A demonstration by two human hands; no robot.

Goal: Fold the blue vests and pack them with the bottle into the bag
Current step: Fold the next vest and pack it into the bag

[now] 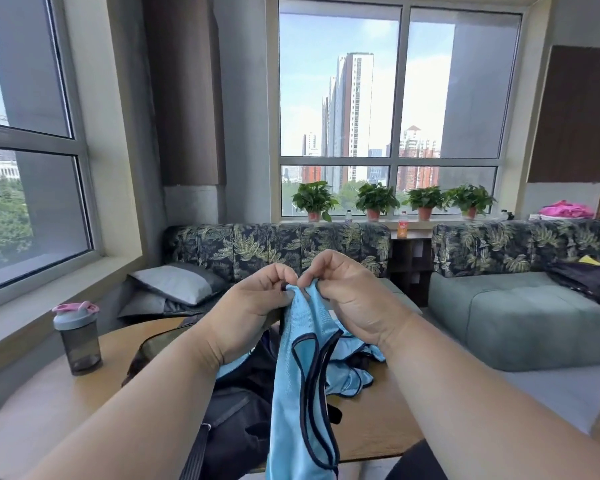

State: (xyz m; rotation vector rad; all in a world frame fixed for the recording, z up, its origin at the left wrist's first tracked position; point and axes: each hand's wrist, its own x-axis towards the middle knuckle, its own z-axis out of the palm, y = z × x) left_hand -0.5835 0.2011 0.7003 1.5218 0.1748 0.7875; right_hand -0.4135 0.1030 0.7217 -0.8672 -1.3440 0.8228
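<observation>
A light blue vest (291,403) with dark trim hangs in front of me, lifted off the table. My left hand (250,306) and my right hand (354,299) pinch its top edge side by side, fingers curled. More blue vest fabric (350,379) lies crumpled on the round wooden table (49,403) behind it. A dark bag (236,410) lies on the table under my left forearm, partly hidden. The grey shaker bottle (78,337) with a pink lid stands upright at the table's left.
A leaf-patterned sofa (278,247) with a grey pillow (177,284) stands behind the table. A green seat (520,317) with dark clothes is at the right. Potted plants (374,200) line the window sill.
</observation>
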